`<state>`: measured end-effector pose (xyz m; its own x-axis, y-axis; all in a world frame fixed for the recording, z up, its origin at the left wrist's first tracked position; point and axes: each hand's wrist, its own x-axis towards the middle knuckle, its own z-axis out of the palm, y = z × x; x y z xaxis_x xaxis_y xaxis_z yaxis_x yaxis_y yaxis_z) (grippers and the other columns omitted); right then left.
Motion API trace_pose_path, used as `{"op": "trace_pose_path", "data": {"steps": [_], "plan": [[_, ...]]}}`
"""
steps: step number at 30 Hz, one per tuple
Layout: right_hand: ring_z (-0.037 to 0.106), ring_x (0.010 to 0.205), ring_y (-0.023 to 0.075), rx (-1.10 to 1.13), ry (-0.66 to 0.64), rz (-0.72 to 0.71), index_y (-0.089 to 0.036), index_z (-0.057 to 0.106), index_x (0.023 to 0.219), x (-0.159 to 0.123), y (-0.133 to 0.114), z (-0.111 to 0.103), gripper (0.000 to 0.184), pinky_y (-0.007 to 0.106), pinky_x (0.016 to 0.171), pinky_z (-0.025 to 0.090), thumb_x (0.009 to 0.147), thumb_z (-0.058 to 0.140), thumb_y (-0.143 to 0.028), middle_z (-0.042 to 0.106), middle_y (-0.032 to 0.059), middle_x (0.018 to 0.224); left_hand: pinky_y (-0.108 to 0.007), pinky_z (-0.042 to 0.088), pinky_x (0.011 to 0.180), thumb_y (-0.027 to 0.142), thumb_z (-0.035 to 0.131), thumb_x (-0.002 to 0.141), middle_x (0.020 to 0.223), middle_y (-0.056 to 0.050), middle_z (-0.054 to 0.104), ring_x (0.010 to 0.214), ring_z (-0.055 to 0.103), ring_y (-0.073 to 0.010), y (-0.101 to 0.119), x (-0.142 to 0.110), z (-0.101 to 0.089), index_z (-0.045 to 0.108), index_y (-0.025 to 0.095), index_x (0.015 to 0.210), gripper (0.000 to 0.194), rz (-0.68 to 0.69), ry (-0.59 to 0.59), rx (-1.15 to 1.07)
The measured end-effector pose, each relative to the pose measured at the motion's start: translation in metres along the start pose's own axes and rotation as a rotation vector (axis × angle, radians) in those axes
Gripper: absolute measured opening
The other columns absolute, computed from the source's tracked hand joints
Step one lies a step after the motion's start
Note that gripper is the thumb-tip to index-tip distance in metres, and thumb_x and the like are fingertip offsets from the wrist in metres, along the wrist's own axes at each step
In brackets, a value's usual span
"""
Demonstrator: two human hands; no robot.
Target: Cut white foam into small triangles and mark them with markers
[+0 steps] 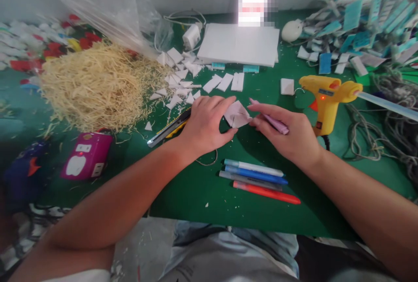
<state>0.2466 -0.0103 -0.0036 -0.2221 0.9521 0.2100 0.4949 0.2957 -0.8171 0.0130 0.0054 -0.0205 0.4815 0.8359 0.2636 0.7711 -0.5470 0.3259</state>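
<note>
My left hand [209,123] has the card [237,114] pinched between thumb and fingers, over the green table [196,195], in front of my body. The card is small, pale and tilted, with dark lines on its face. My right hand [287,132] is closed around a pink pen [276,124]; its fingertips sit at the card's right corner, though I can't tell whether they touch it.

Below my hands I have four pens [257,182] lying side by side: pale, blue, grey and red. A knife [168,129] lies beside my left hand, partly hidden by it. Past my fingers I see three white strips [225,82] and, to their left, white scraps [178,79] near a heap of straw [94,86]. Right of my right hand stands a yellow glue gun [326,103], its orange light on, with a white block [287,86] just beside its nozzle.
</note>
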Motion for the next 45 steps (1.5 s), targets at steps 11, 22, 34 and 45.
{"op": "trace_pose_path", "data": {"steps": [11, 22, 34, 45], "plan": [[0.076, 0.082, 0.0228, -0.197, 0.018, -0.069, -0.023, 0.078, 0.128, 0.003, 0.008, -0.003, 0.037, 0.038, 0.083, 0.065, 0.092, 0.067, -0.024, 0.083, 0.0042, 0.093, -0.038, 0.051, 0.088, 0.030, 0.056, 0.105, 0.087, -0.002, 0.077, 0.082, 0.072, -0.0206, -0.003, -0.003, -0.003, 0.059, 0.011, 0.140, 0.040, 0.146, 0.156, -0.138], [0.080, 0.110, 0.0234, 0.016, 0.036, 0.003, -0.026, 0.073, 0.133, 0.006, 0.013, -0.003, 0.044, 0.044, 0.103, 0.064, 0.092, 0.062, -0.015, 0.085, 0.0034, 0.114, -0.050, 0.051, 0.112, 0.006, 0.054, 0.083, 0.138, -0.013, 0.066, 0.130, 0.063, -0.0306, -0.003, -0.001, -0.004, 0.040, 0.019, 0.158, 0.077, 0.266, 0.114, -0.157], [0.081, 0.099, 0.0227, 0.057, 0.227, 0.019, -0.030, 0.075, 0.125, 0.006, 0.011, -0.003, 0.034, 0.043, 0.095, 0.067, 0.096, 0.062, -0.017, 0.084, 0.0036, 0.110, -0.057, 0.044, 0.120, 0.009, 0.058, 0.084, 0.162, -0.019, 0.050, 0.147, 0.052, -0.0352, -0.005, 0.011, 0.002, 0.007, 0.023, 0.171, 0.101, 0.370, -0.152, -0.328], [0.079, 0.085, 0.0253, 0.121, 0.187, 0.093, -0.030, 0.079, 0.121, 0.005, 0.006, -0.007, 0.036, 0.041, 0.073, 0.067, 0.107, 0.053, -0.050, 0.082, 0.0084, 0.103, -0.059, 0.040, 0.123, 0.025, 0.070, 0.088, 0.156, -0.020, 0.054, 0.147, 0.050, -0.0394, -0.006, 0.006, -0.008, 0.029, 0.019, 0.166, 0.088, 0.285, -0.121, -0.199]]}}
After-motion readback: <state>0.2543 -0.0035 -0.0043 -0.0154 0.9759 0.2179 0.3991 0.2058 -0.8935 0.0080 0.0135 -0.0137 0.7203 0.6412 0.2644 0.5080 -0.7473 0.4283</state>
